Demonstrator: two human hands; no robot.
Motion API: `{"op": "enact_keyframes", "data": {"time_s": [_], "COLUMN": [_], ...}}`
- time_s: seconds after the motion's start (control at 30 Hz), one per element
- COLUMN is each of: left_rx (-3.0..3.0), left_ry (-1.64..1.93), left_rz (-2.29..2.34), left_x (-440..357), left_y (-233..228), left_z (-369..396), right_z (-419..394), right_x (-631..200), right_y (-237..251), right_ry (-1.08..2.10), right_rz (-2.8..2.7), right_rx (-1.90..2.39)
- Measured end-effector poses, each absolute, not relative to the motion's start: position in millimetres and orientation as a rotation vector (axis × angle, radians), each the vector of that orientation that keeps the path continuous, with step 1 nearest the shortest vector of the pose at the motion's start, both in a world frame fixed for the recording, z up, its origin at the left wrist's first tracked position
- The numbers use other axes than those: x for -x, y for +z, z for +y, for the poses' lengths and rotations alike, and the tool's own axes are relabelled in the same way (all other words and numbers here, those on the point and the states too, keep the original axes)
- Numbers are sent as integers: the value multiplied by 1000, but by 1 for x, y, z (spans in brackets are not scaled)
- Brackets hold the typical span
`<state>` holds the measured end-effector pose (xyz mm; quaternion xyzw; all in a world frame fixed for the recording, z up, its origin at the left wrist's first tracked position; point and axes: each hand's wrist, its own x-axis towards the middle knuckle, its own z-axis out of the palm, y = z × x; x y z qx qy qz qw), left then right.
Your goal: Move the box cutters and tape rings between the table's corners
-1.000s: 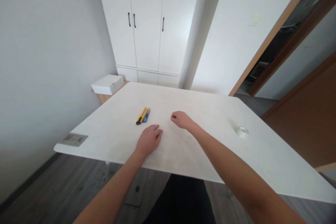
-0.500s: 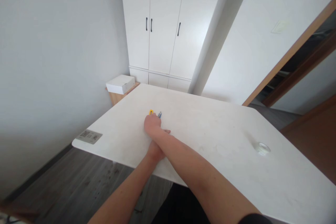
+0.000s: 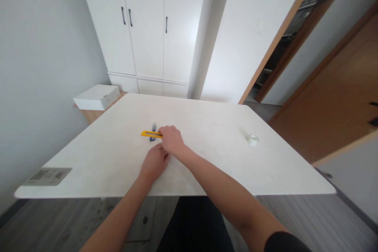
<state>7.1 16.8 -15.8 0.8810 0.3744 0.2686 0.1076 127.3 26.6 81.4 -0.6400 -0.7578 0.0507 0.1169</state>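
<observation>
Blue pen (image 3: 153, 130) half behind yellow cutter (image 3: 149, 134)

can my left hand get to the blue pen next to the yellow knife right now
Probably yes. The left hand lies flat on the table just short of the blue pen, but the right hand, gripping the yellow knife, crowds that spot.

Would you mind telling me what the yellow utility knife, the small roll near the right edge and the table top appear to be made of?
Utility knife: likely moulded plastic, judging by its even, bright yellow body.
Roll: probably clear adhesive tape, since it looks see-through and glossy.
Table top: white with a matte finish and faint marks; laminate or painted board, which one is unclear.
</observation>
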Motion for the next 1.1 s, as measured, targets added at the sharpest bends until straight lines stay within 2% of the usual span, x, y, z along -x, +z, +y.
{"op": "enact_keyframes", "data": {"time_s": [0.07, 0.27, 0.37, 0.47, 0.7, 0.83, 0.93, 1.1], "left_rx": [-2650, -2745, -2764, -2766, -2740, -2738, -2726, -2692], "left_ry": [790, 821, 816, 803, 805, 805, 799, 797], "left_rz": [1140, 1142, 1145, 1155, 1151, 1168, 1190, 1219], "left_x": [-7, -8, -8, -7, -5, -6, -8, -11], "left_y": [-14, -20, -19, -18, -22, -18, -12, -6], "left_z": [17, 19, 20, 20, 21, 19, 14, 8], "right_z": [-8, -130, -166, -174, -163, -158, -134, -53], "right_x": [-197, -414, -479, -509, -515, -490, -446, -318], "right_y": [80, 61, 55, 51, 47, 50, 57, 74], "right_ry": [104, 21, 2, 20, 40, -63, -109, 91], "right_rz": [-2137, -1736, -1616, -1601, -1682, -1579, -1640, -1929], "right_rx": [1951, 2535, 2675, 2682, 2639, 2671, 2557, 2229]}}
